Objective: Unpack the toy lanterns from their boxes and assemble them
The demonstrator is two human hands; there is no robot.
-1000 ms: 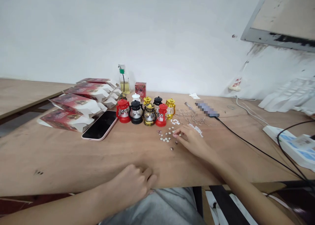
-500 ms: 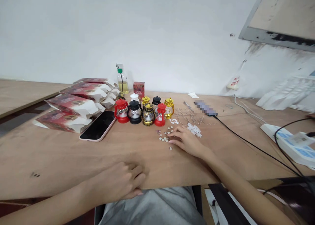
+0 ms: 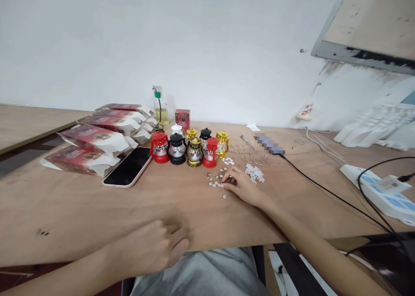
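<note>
My right hand (image 3: 241, 185) rests on the wooden table (image 3: 97, 209) with its fingertips pinched over a scatter of small silver button cells (image 3: 215, 181). What the fingers hold is too small to make out. Behind them stands a cluster of small toy lanterns (image 3: 191, 147) in red, black, gold and white. My left hand (image 3: 155, 246) lies at the table's near edge with its fingers curled, nothing visible in it.
A black phone in a pink case (image 3: 129, 168) lies left of the lanterns, beside several red-and-white boxes (image 3: 97, 138). Thin wire pieces (image 3: 248, 151) and white bits (image 3: 254, 173) lie right of the lanterns. A black cable (image 3: 324, 188) and a power strip (image 3: 379, 192) are at the right.
My right hand has slid a little to the left onto the button cells and its fingers have drawn together. My left hand has slipped back towards the table's edge.
</note>
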